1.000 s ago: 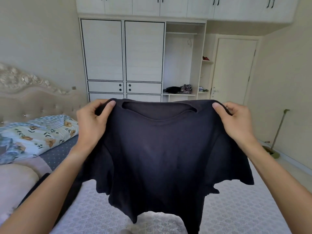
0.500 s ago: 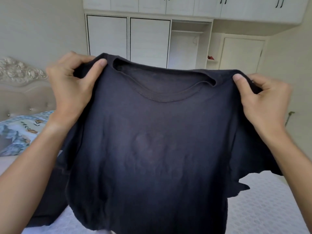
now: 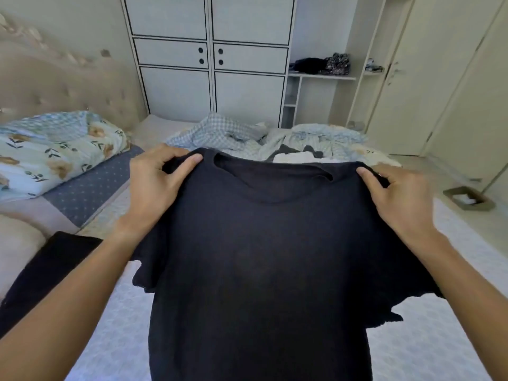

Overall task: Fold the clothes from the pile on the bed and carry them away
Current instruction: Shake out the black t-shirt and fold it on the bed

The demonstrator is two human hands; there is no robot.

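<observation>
Now my left hand [image 3: 154,185] and right hand [image 3: 398,199] pinch shoulders of black knit T-shirt [image 3: 261,270], hanging flat over quilted white mattress [image 3: 439,339]; crumpled clothes pile [image 3: 275,141] far; no print readable.

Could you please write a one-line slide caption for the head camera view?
Left hand and right hand hold a dark T-shirt by its shoulders above the bed.
</observation>
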